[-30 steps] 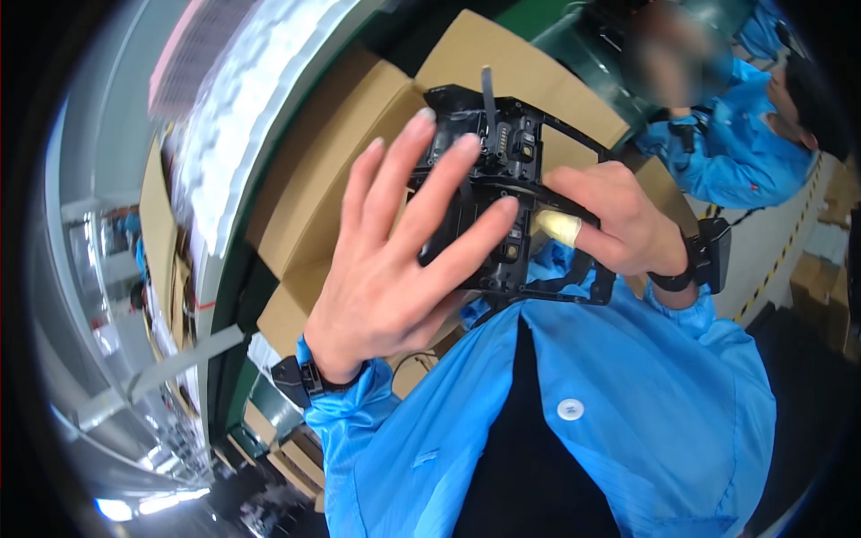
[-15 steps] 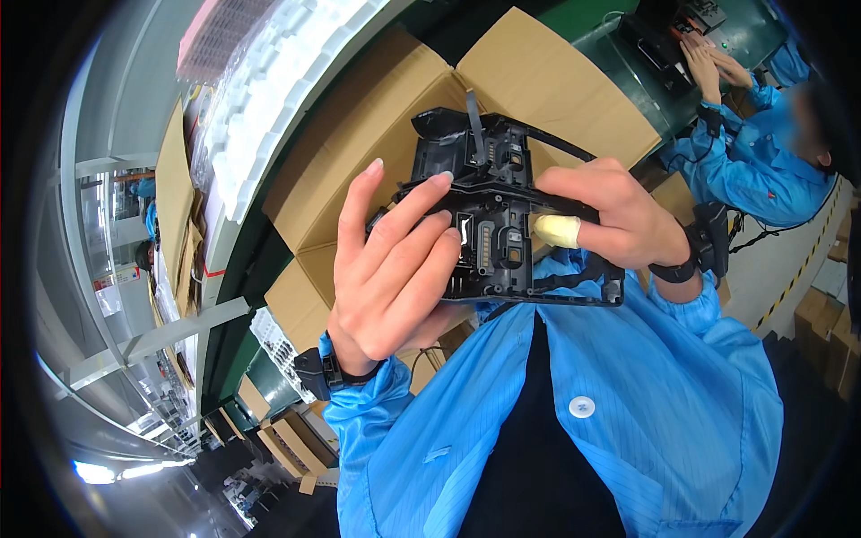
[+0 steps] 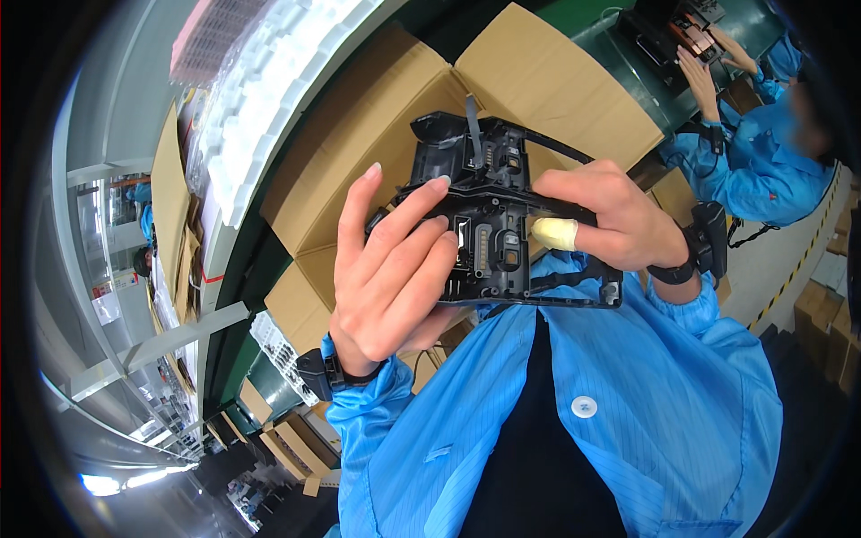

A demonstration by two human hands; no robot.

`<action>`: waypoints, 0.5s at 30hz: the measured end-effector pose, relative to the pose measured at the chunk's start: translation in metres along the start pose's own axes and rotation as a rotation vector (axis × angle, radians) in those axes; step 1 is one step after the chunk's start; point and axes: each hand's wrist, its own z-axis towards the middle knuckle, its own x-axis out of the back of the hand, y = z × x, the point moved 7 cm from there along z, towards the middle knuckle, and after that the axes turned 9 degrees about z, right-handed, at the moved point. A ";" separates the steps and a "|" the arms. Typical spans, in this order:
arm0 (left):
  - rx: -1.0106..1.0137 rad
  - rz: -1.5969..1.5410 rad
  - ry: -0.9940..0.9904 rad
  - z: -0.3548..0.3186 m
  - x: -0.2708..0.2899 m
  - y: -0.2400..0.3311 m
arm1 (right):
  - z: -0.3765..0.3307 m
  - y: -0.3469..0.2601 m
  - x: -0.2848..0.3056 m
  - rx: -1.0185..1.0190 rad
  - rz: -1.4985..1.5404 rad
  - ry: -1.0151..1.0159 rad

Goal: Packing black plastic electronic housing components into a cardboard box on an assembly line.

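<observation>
Two similar black plastic housings [image 3: 509, 285] are held one against the other over an opened carton, each with an open frame-like bar on its right side. The nearer one shows small connector parts and a row of metal contacts; a grey strap or strip [image 3: 473, 125] stands up from the farther one. My left hand [image 3: 386, 282] grips them from the left, fingers bent over the upper face, its thumb mostly hidden underneath. With thumb and fingers, my right hand [image 3: 619, 215] pinches the bars at the right. A pale yellow finger cot [image 3: 555, 234] covers one of its digits.
The cardboard carton [image 3: 560, 76] stands beneath, flaps spread. White plastic trays [image 3: 260, 99] and a pink one [image 3: 211, 45] lie on the shelf at left. At upper right a co-worker in a blue sleeve [image 3: 740, 166] handles a dark and orange device [image 3: 695, 34] on a green surface.
My hands and the housings stay almost in place. The co-worker's hands have moved apart, and an orange part of the device there now shows.
</observation>
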 end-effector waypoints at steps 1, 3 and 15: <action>0.000 -0.002 -0.001 0.000 0.000 -0.001 | 0.000 0.000 0.000 -0.001 0.001 0.001; -0.004 -0.013 0.012 -0.001 0.001 -0.002 | 0.001 0.001 -0.001 0.004 -0.004 0.004; 0.003 0.009 0.008 -0.002 0.004 0.004 | 0.000 -0.002 -0.001 0.038 0.012 0.010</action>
